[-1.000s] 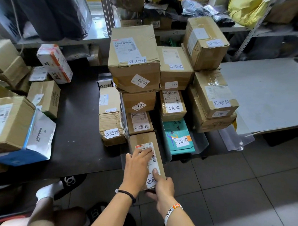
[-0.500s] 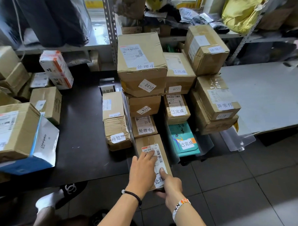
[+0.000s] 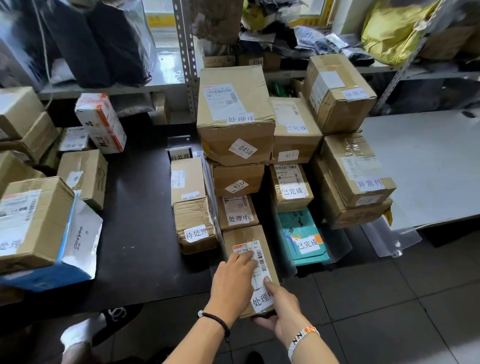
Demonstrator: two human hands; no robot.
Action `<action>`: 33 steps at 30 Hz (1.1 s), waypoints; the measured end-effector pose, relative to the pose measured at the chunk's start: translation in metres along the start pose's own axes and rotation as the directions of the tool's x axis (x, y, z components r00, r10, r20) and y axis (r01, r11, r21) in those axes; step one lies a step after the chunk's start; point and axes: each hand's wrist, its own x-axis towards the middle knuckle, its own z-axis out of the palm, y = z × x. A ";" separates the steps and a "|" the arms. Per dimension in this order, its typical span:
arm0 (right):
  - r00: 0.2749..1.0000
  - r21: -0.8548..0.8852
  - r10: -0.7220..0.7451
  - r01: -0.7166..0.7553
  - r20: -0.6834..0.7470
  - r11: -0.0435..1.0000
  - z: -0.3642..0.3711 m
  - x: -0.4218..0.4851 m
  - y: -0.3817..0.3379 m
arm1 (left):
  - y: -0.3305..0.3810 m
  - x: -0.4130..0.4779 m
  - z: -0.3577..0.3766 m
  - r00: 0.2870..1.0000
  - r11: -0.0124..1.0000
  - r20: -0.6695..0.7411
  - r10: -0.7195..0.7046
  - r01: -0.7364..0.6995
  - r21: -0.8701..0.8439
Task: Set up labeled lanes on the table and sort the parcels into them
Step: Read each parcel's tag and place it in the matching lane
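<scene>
Lanes look set up: four rows run back from the front edge of the black table [image 3: 141, 213], and each parcel is tagged with a white slip. Left to right: pending row [image 3: 195, 227] (待处理) with a small sign card [image 3: 180, 156] at its back end, in-process row [image 3: 234, 118] (处理中) stacked high at the back, done row [image 3: 292, 187] (已完成) ending in a teal parcel [image 3: 301, 234], exception row [image 3: 356, 171] (异常件) toward the right edge, next to a grey table [image 3: 439, 167]. Only that one sign card shows; any others are hidden behind the stacks. Step in hand: the front box [image 3: 237, 235], tagged 处理中, sits at the front end of the in-process row and overhangs the table's front edge. Left hand [image 3: 232, 281] lies flat on its top, fingers straight over the shipping label. Right hand [image 3: 283, 312] grasps its near end, thumb on top, fingers curled under. Judgement: the box is being seated in its lane and is not yet let go. Left to do: the loose pile [image 3: 84, 177] along the table's left edge. One big box [image 3: 34, 226] there is tagged 待处理 but sits outside any row. Probably past halfway.
</scene>
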 end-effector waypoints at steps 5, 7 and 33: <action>1.000 -0.011 0.018 -0.018 0.022 1.000 0.002 -0.008 -0.008 | 0.001 0.001 -0.002 1.000 1.000 -0.007 -0.011 0.011 -0.012; 0.998 -0.020 0.040 -0.039 0.042 0.999 0.000 -0.009 -0.009 | 0.002 0.003 -0.003 1.000 0.999 -0.007 -0.023 0.023 -0.024; 0.573 -0.976 -0.813 0.216 0.102 0.030 -0.002 -0.100 -0.093 | -0.012 0.009 -0.058 0.929 0.992 -0.354 -0.108 0.124 0.022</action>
